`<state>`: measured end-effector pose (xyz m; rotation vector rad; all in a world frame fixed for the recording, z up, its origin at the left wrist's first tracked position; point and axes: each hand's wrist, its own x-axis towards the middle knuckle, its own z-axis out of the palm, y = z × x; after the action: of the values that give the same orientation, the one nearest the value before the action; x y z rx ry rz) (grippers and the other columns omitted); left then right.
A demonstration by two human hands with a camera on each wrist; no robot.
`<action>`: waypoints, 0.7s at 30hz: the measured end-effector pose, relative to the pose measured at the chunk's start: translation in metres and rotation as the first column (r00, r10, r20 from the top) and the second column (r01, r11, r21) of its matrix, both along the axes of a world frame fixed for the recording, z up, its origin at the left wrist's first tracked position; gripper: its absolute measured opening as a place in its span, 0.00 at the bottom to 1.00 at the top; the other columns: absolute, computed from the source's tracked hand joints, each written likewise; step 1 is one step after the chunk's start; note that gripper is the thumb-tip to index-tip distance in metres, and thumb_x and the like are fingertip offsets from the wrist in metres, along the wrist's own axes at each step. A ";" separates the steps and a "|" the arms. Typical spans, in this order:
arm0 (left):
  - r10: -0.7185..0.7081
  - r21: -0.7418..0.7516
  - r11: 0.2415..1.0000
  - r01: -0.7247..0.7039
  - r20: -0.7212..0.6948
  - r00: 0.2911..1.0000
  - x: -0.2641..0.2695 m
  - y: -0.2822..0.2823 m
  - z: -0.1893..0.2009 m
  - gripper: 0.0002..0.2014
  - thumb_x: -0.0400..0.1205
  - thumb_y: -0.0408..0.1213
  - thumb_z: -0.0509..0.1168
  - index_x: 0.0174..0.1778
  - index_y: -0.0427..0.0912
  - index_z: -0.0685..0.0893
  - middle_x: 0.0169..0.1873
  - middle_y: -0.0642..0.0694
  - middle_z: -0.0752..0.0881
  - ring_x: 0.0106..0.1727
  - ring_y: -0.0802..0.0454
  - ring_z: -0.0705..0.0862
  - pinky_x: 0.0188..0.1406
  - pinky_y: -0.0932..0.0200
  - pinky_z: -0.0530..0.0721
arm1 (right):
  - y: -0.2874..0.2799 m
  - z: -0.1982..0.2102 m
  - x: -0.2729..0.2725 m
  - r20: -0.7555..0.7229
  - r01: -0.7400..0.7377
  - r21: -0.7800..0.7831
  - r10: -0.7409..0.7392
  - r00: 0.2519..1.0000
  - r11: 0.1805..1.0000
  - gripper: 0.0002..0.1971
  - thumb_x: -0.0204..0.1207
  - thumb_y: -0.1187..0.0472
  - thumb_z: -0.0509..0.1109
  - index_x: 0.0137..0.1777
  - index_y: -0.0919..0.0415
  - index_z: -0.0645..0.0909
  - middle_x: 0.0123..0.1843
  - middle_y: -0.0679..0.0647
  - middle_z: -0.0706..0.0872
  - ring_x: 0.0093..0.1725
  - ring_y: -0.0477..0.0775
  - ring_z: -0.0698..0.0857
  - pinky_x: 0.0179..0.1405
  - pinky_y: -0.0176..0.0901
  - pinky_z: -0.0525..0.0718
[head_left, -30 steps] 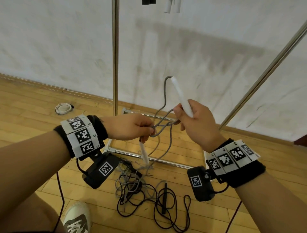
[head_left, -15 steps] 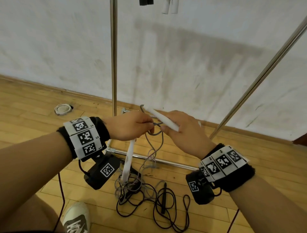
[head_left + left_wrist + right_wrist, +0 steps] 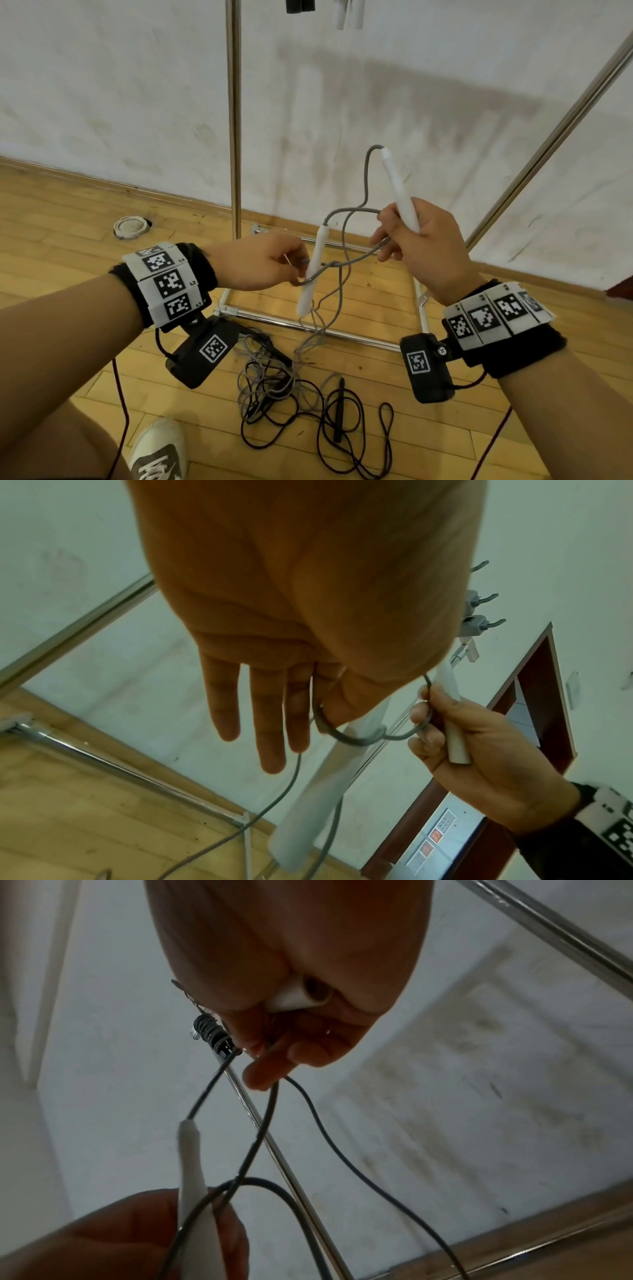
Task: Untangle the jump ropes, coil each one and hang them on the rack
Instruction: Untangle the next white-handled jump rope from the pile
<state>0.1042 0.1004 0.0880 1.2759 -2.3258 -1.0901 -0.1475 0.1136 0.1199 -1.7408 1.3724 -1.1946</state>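
A grey jump rope (image 3: 342, 270) is held in the air between both hands, in front of a metal rack (image 3: 235, 120). One white handle (image 3: 400, 190) points up and away from the right hand (image 3: 421, 246), whose fingers are curled round its lower part; the wrist view shows the handle's hollow end (image 3: 301, 996) in the palm and a strand of the cord caught under the fingertips (image 3: 270, 1074). The cord leaves the handle's tip, arches over and runs down to the top of the second white handle (image 3: 313, 270), which hangs nearly upright, tilted slightly, at the left hand (image 3: 260, 263). In the left wrist view, the thumb (image 3: 356, 696) presses a loop of the cord against this handle, while the other three visible fingers (image 3: 270, 723) are stretched straight and hold nothing. Several loops of the grey cord cross between the hands and trail down to the wooden floor (image 3: 68, 240).

On the floor below lies a tangle of grey and black cord, with a black jump rope (image 3: 356, 428) and its black handle (image 3: 339, 407) just in front of the rack's base bar (image 3: 342, 330). At the top edge, a dark object (image 3: 299, 5) and white handles (image 3: 347, 15) hang from the rack. A round white fitting (image 3: 130, 226) sits on the floor near the wall, and a shoe (image 3: 157, 452) shows at the bottom edge.
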 end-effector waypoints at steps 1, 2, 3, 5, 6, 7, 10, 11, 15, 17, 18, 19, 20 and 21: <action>0.008 -0.006 1.000 -0.008 -0.016 1.000 0.000 0.000 -0.001 0.09 0.83 0.34 0.68 0.50 0.56 0.80 0.48 0.58 0.86 0.47 0.64 0.87 0.49 0.63 0.85 | 0.001 0.001 0.001 0.015 -0.012 0.002 0.012 1.000 1.000 0.07 0.84 0.56 0.67 0.43 0.52 0.81 0.36 0.52 0.91 0.28 0.55 0.89 0.28 0.36 0.82; 0.009 -0.023 1.000 -0.010 -0.031 0.999 -0.002 0.000 0.000 0.12 0.83 0.33 0.68 0.51 0.58 0.79 0.50 0.56 0.86 0.49 0.62 0.87 0.51 0.60 0.87 | 0.002 0.001 0.002 0.015 -0.016 0.002 0.016 1.000 1.000 0.07 0.84 0.56 0.67 0.44 0.52 0.81 0.36 0.52 0.91 0.28 0.55 0.89 0.27 0.34 0.81; 0.000 -0.036 0.999 -0.002 -0.055 0.998 -0.003 0.001 0.000 0.14 0.82 0.31 0.68 0.53 0.59 0.79 0.51 0.56 0.86 0.51 0.61 0.87 0.51 0.61 0.87 | 0.003 0.000 0.004 0.010 -0.014 0.006 0.014 1.000 1.000 0.07 0.84 0.56 0.67 0.44 0.53 0.81 0.36 0.51 0.91 0.27 0.54 0.89 0.26 0.33 0.80; -0.025 0.018 0.999 0.028 -0.155 0.988 -0.008 0.002 0.002 0.16 0.80 0.30 0.66 0.61 0.52 0.81 0.54 0.53 0.88 0.54 0.62 0.87 0.50 0.66 0.86 | 0.004 -0.002 0.009 0.016 -0.009 0.023 0.009 1.000 1.000 0.06 0.84 0.56 0.67 0.46 0.53 0.80 0.36 0.51 0.91 0.28 0.55 0.90 0.26 0.34 0.80; -0.016 0.085 0.996 0.035 -0.218 0.976 -0.010 0.003 0.003 0.18 0.79 0.32 0.66 0.64 0.48 0.81 0.55 0.51 0.88 0.56 0.61 0.87 0.50 0.67 0.85 | 0.005 -0.002 0.011 0.030 -0.011 0.033 0.010 0.999 0.999 0.05 0.85 0.56 0.66 0.47 0.54 0.80 0.36 0.51 0.91 0.28 0.55 0.90 0.26 0.35 0.81; -0.004 0.128 0.991 0.038 -0.256 0.967 -0.012 0.004 0.003 0.18 0.78 0.34 0.66 0.65 0.46 0.81 0.55 0.50 0.89 0.57 0.60 0.87 0.52 0.66 0.85 | 0.006 -0.003 0.012 0.045 -0.016 0.038 0.014 0.999 0.999 0.05 0.85 0.56 0.66 0.48 0.55 0.80 0.35 0.51 0.91 0.28 0.55 0.90 0.25 0.36 0.81; -0.018 -0.010 1.000 0.017 -0.168 0.986 -0.014 0.004 0.001 0.07 0.84 0.40 0.68 0.57 0.49 0.84 0.50 0.51 0.90 0.51 0.59 0.88 0.53 0.59 0.87 | 0.006 -0.003 0.014 0.049 -0.017 0.017 0.016 0.999 1.000 0.05 0.85 0.56 0.66 0.48 0.55 0.79 0.34 0.52 0.90 0.27 0.54 0.89 0.25 0.37 0.82; -0.016 -0.067 0.998 0.008 -0.115 0.993 -0.014 0.003 0.000 0.04 0.85 0.41 0.67 0.54 0.49 0.85 0.49 0.52 0.90 0.50 0.59 0.88 0.55 0.56 0.87 | 0.006 -0.003 0.013 0.024 -0.007 0.006 0.007 1.000 1.000 0.05 0.85 0.56 0.66 0.47 0.54 0.80 0.33 0.52 0.90 0.26 0.52 0.88 0.25 0.36 0.81; 0.093 -0.150 0.984 -0.099 -0.048 0.995 -0.014 0.000 -0.002 0.09 0.88 0.46 0.60 0.52 0.46 0.82 0.48 0.48 0.90 0.51 0.48 0.88 0.57 0.42 0.85 | 0.001 -0.010 0.005 -0.173 0.039 -0.019 -0.042 0.984 0.999 0.07 0.84 0.55 0.67 0.44 0.50 0.82 0.29 0.47 0.88 0.24 0.39 0.81 0.26 0.30 0.77; 0.170 -0.255 0.951 -0.176 -0.047 0.984 -0.014 -0.002 -0.001 0.12 0.89 0.47 0.58 0.50 0.44 0.81 0.44 0.46 0.87 0.45 0.47 0.86 0.50 0.44 0.85 | 0.000 -0.013 0.002 -0.238 0.052 -0.015 -0.054 0.970 0.999 0.07 0.83 0.54 0.67 0.43 0.49 0.82 0.27 0.45 0.87 0.25 0.37 0.81 0.25 0.26 0.74; 0.190 -0.305 0.932 -0.194 -0.045 0.981 -0.014 -0.003 0.000 0.13 0.89 0.47 0.57 0.50 0.42 0.81 0.43 0.45 0.86 0.42 0.47 0.84 0.45 0.47 0.84 | -0.001 -0.014 0.002 -0.258 0.049 -0.010 -0.050 0.965 0.999 0.07 0.83 0.54 0.67 0.42 0.49 0.82 0.27 0.45 0.87 0.26 0.37 0.81 0.24 0.25 0.73; 0.193 -0.321 0.926 -0.200 -0.052 0.980 -0.013 -0.004 0.000 0.13 0.89 0.47 0.56 0.50 0.41 0.80 0.42 0.45 0.85 0.41 0.49 0.84 0.42 0.51 0.83 | 0.000 -0.015 0.002 -0.277 0.040 -0.010 -0.042 0.960 0.999 0.08 0.83 0.54 0.67 0.42 0.48 0.82 0.27 0.45 0.87 0.25 0.37 0.80 0.25 0.25 0.73; 0.184 -0.310 0.930 -0.195 -0.067 0.981 -0.013 -0.005 0.000 0.12 0.90 0.46 0.56 0.51 0.41 0.79 0.43 0.46 0.87 0.41 0.53 0.85 0.40 0.56 0.83 | 0.000 -0.015 0.003 -0.300 0.030 -0.015 -0.033 0.953 0.999 0.08 0.83 0.53 0.67 0.42 0.48 0.82 0.27 0.45 0.86 0.25 0.37 0.80 0.25 0.26 0.72; 0.171 -0.289 0.939 -0.188 -0.085 0.982 -0.013 -0.005 0.000 0.11 0.90 0.45 0.55 0.52 0.43 0.77 0.44 0.48 0.88 0.42 0.58 0.86 0.38 0.63 0.82 | 0.000 -0.016 0.004 -0.327 0.019 -0.023 -0.025 0.945 1.000 0.08 0.83 0.52 0.67 0.42 0.49 0.82 0.27 0.47 0.86 0.26 0.39 0.80 0.25 0.28 0.73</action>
<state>0.0914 0.0955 0.0883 1.2898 -2.1768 -0.6808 -0.1439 0.1139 0.1040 -2.0095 1.5764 -0.9606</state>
